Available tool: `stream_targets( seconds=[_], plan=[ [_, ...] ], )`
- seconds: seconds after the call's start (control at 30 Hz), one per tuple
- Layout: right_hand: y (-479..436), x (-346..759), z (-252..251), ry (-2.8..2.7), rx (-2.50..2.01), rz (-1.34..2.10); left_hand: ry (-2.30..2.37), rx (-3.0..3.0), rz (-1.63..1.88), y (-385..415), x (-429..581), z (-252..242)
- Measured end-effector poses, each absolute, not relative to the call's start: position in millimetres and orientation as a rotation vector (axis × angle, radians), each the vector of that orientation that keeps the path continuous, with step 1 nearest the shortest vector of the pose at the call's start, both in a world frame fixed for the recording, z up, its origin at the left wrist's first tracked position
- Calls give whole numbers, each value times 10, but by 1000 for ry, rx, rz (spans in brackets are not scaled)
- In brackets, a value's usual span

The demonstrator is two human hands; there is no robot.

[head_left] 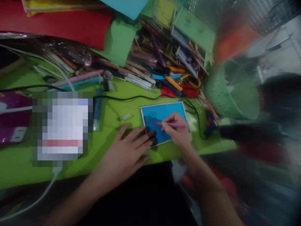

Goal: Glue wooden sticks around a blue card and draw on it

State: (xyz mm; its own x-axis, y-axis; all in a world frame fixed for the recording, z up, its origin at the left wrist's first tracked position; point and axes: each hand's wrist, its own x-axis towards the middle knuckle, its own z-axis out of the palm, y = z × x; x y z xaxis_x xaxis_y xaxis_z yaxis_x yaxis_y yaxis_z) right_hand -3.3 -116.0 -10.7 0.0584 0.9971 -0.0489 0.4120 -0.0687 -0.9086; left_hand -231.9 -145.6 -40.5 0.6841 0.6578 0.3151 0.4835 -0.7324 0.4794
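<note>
A blue card (162, 113) with a pale wooden border lies on the lime-green table (113, 147). My left hand (129, 149) lies flat with fingers spread, its fingertips pressing the card's left edge. My right hand (177, 131) is closed round a pink pen (170, 125), whose tip rests on the blue surface near a faint drawn shape.
A heap of pens, pencils, sticks and scissors (145, 72) fills the back. Red paper (58, 23) and green paper (118, 40) lie behind it. A green mesh basket (231, 91) stands at right. A black cable (131, 99) and a glue gun (210, 124) lie near the card. A pixelated patch (62, 128) sits at left.
</note>
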Motion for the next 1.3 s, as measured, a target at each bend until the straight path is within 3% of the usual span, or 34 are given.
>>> stream_targets(
  seconds=[0.93, 1.3],
  plan=[
    [-1173, -4, -113, -1438, -1678, 714, 919, 2529, 618, -1450, -2329, -371],
    [-1193, 22, -108, -1311, -1590, 835, 934, 2539, 594, -1454, -2321, -365]
  ],
)
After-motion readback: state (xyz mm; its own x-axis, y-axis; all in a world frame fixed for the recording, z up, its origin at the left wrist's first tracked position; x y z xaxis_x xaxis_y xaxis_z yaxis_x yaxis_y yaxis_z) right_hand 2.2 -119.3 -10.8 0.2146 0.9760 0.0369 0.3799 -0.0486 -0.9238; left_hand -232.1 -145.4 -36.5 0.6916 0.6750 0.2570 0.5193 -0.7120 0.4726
